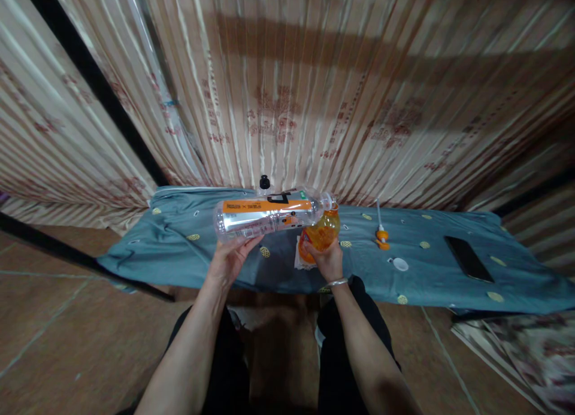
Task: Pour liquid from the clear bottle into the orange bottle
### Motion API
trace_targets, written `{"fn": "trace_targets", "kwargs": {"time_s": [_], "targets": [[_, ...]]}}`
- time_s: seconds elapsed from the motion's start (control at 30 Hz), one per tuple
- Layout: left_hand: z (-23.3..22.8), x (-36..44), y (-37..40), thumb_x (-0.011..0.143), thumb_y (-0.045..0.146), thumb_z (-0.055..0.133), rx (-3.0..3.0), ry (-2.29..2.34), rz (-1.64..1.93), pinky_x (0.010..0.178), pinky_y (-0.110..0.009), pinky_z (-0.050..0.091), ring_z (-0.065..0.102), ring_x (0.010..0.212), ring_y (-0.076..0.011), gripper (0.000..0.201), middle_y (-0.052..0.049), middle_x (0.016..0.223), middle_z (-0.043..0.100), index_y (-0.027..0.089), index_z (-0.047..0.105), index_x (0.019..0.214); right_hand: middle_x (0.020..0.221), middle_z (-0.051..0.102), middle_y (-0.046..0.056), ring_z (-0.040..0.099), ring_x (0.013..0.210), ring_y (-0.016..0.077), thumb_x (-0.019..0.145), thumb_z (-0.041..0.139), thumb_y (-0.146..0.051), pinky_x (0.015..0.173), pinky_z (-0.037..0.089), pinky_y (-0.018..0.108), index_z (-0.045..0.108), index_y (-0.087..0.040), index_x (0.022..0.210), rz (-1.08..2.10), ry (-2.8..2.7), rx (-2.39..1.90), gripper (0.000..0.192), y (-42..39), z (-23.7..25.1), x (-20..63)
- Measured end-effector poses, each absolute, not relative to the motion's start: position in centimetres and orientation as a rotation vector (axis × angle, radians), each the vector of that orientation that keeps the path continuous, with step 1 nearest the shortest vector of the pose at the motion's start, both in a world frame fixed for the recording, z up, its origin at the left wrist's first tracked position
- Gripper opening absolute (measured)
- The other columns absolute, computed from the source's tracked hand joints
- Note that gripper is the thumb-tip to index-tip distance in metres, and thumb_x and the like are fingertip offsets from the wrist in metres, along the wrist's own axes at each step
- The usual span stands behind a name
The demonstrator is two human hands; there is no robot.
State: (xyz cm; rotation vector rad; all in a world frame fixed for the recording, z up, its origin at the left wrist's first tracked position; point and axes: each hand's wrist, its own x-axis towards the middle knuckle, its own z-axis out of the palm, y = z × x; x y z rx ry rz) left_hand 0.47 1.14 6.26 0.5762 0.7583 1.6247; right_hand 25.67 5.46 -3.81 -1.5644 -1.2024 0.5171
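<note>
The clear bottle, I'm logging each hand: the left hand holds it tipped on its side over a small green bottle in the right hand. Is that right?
Not quite. The small bottle in the right hand is orange, not green, as the head view shows. The rest holds: the left hand holds the clear bottle on its side over it.

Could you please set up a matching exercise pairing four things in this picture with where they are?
Things:
1. clear bottle
2. orange bottle
3. phone
4. black cap

Places:
A. flat on the cloth, far right
B. held sideways in the left hand
C. at the back edge of the cloth, by the curtain
D. gripped in the right hand

Pairs: 1-B, 2-D, 3-A, 4-C
</note>
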Motion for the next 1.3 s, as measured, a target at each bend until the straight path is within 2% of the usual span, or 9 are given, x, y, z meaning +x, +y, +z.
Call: {"fn": "trace_targets", "kwargs": {"time_s": [0.27, 0.6, 0.8, 1.1, 1.3], "targets": [[6.4, 0.6, 1.19, 0.044, 0.027, 0.103, 0.567, 0.767, 1.626, 0.109, -0.055, 0.058, 0.079, 0.101, -0.0299, 0.056, -0.008, 0.102, 0.084, 0.02, 0.079, 0.094, 0.099, 0.082, 0.015, 0.08, 0.096, 0.0379, 0.06, 0.087, -0.061, 0.085, 0.064, 0.052, 0.06, -0.023, 0.108, 0.539, -1.199, -1.589, 0.067, 5.36, -3.4, 25.67], [5.94, 0.13, 1.27, 0.052, 0.029, 0.101, 0.64, 0.747, 1.598, 0.114, -0.064, 0.052, 0.077, 0.116, -0.0403, 0.072, -0.012, 0.104, 0.084, 0.02, 0.077, 0.119, 0.1, 0.081, 0.011, 0.079, 0.1, 0.0386, 0.063, 0.086, -0.06, 0.089, 0.062, 0.054, 0.061, -0.024, 0.11, 0.55, -1.199, -1.592, 0.065, 5.28, -3.65, 25.78], [5.94, 0.13, 1.16, 0.053, 0.029, 0.101, 0.642, 0.758, 1.601, 0.117, -0.068, 0.048, 0.076, 0.118, -0.0412, 0.069, -0.011, 0.107, 0.084, 0.023, 0.078, 0.118, 0.103, 0.08, 0.014, 0.078, 0.103, 0.0393, 0.063, 0.085, -0.061, 0.089, 0.062, 0.051, 0.062, -0.022, 0.116, 0.556, -1.212, -1.621, 0.07, 5.33, -3.78, 25.89], [6.15, 0.14, 1.05, 0.054, 0.028, 0.1, 0.654, 0.757, 1.59, 0.117, -0.067, 0.049, 0.079, 0.112, -0.0384, 0.067, -0.009, 0.104, 0.085, 0.024, 0.078, 0.117, 0.1, 0.08, 0.012, 0.079, 0.099, 0.0397, 0.063, 0.083, -0.062, 0.088, 0.061, 0.054, 0.061, -0.023, 0.111, 0.556, -1.186, -1.567, 0.066, 5.25, -3.45, 25.58], [6.36, 0.37, 0.94, 0.053, 0.026, 0.099, 0.646, 0.757, 1.61, 0.117, -0.067, 0.049, 0.078, 0.115, -0.04, 0.068, -0.01, 0.103, 0.085, 0.023, 0.078, 0.118, 0.1, 0.08, 0.013, 0.079, 0.094, 0.0374, 0.063, 0.085, -0.063, 0.085, 0.062, 0.052, 0.063, -0.022, 0.112, 0.535, -1.189, -1.563, 0.068, 5.44, -3.89, 25.84]]}}
